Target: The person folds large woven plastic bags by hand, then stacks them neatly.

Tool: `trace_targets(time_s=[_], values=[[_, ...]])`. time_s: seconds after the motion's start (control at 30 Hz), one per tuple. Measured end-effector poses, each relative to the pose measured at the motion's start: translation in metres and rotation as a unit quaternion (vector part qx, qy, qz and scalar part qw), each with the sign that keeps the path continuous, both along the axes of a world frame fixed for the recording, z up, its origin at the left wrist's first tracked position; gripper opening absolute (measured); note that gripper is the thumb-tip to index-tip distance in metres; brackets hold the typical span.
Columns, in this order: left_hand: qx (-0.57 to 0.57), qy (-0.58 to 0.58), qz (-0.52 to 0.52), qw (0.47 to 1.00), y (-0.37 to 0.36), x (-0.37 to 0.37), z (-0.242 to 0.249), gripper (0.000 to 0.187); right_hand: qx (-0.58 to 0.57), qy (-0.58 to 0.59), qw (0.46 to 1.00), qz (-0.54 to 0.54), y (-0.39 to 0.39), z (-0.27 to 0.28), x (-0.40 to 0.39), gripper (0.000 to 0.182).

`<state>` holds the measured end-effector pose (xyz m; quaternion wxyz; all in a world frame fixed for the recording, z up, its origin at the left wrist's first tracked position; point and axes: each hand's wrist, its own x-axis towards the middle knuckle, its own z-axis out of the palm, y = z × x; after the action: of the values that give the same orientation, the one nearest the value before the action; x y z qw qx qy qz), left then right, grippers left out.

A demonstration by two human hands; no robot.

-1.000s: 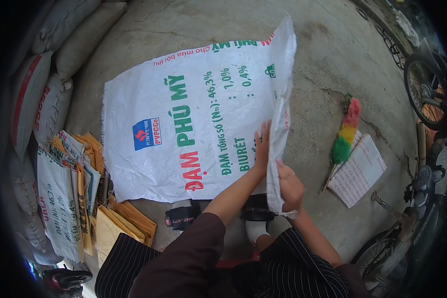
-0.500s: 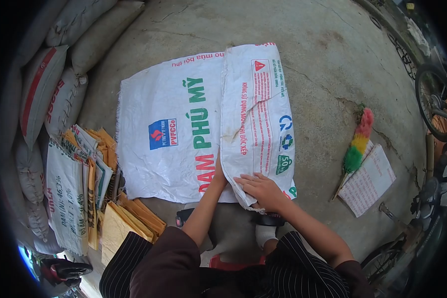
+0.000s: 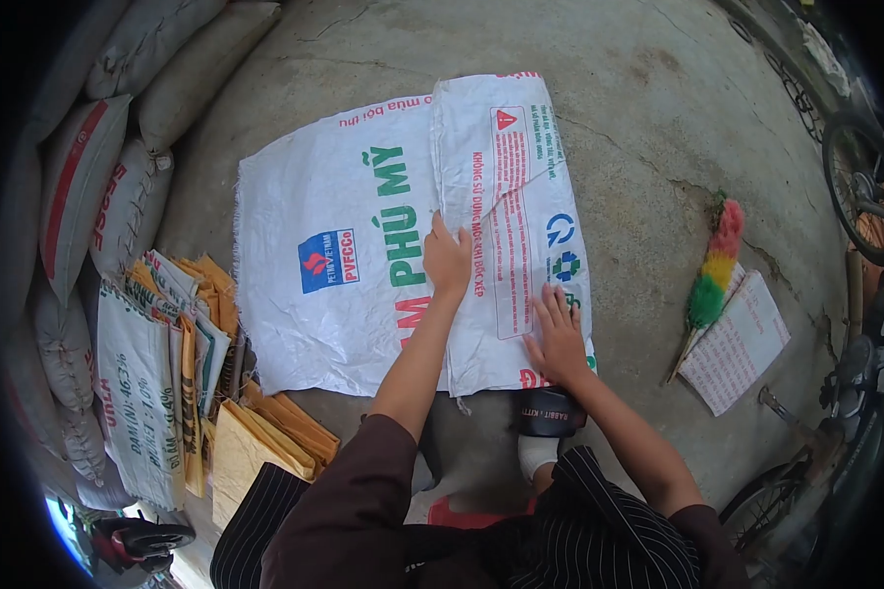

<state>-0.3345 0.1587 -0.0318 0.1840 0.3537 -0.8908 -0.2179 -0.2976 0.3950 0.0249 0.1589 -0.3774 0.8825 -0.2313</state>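
A white woven sack (image 3: pixel 363 324) with green, red and blue print lies flat on the concrete floor. Its right part is folded over toward the left, and the flap's edge runs up the middle. My left hand (image 3: pixel 446 257) rests on that flap edge, fingers apart. Near the sack's lower right, my right hand (image 3: pixel 560 339) lies flat on the flap with its fingers spread. Neither hand grips anything.
Filled sacks (image 3: pixel 83 187) are piled at the left, beside stacked folded sacks (image 3: pixel 142 393) and yellow folded ones (image 3: pixel 265 442). A colourful duster (image 3: pixel 712 270) and a folded printed sheet (image 3: pixel 742 344) lie at the right. A bicycle wheel (image 3: pixel 859 191) stands beyond.
My left hand has come out from under the flap and moved up onto its edge. My right hand has shifted up and right and spread flat. The flap's lower edge now lies flatter.
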Motion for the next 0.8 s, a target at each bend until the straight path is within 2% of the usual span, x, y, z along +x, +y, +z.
trace_targets(time_s=[0.07, 0.23, 0.3, 0.37, 0.4, 0.47, 0.53, 0.57, 0.63, 0.67, 0.73, 0.8], values=[[-0.002, -0.007, 0.004, 1.000, 0.005, 0.001, 0.005, 0.055, 0.046, 0.008, 0.998, -0.051, 0.015, -0.024, -0.012, 0.063], [-0.041, -0.026, 0.027, 0.998, 0.007, 0.003, -0.006, 0.064, 0.025, 0.011, 0.999, -0.025, 0.028, -0.037, -0.022, 0.063], [-0.144, -0.027, 0.069, 0.987, 0.007, 0.001, -0.005, 0.070, 0.022, 0.015, 0.999, -0.033, 0.029, -0.038, -0.019, 0.063], [-0.129, -0.040, 0.033, 0.990, -0.006, 0.004, 0.007, 0.070, 0.019, 0.007, 0.999, -0.031, 0.030, -0.040, -0.018, 0.063], [-0.110, -0.050, -0.005, 0.993, -0.015, 0.006, 0.014, 0.071, 0.019, 0.003, 0.999, -0.032, 0.030, -0.041, -0.019, 0.063], [-0.132, -0.035, -0.014, 0.990, -0.059, 0.024, 0.033, 0.068, 0.014, 0.008, 0.999, -0.036, 0.030, -0.042, -0.021, 0.064], [-0.197, -0.062, 0.067, 0.976, -0.132, 0.062, 0.039, 0.064, 0.008, 0.011, 0.999, -0.043, 0.031, -0.042, -0.021, 0.064], [-0.177, -0.098, 0.133, 0.970, -0.172, 0.087, 0.043, 0.059, 0.003, 0.016, 0.999, -0.052, 0.031, -0.043, -0.021, 0.064], [-0.102, -0.230, 0.254, 0.934, -0.249, 0.152, 0.048, 0.062, 0.000, 0.018, 0.999, -0.051, 0.035, -0.042, -0.027, 0.065], [-0.005, -0.297, 0.264, 0.918, -0.293, 0.194, 0.048, 0.069, -0.008, 0.017, 0.998, -0.052, 0.037, -0.038, -0.031, 0.065], [0.086, -0.364, 0.149, 0.916, -0.341, 0.282, 0.037, 0.079, 0.013, 0.009, 1.000, -0.006, 0.042, -0.029, -0.037, 0.067], [0.095, -0.384, 0.151, 0.906, -0.319, 0.316, 0.054, 0.090, 0.003, 0.012, 1.000, -0.001, 0.040, -0.026, -0.039, 0.066]])
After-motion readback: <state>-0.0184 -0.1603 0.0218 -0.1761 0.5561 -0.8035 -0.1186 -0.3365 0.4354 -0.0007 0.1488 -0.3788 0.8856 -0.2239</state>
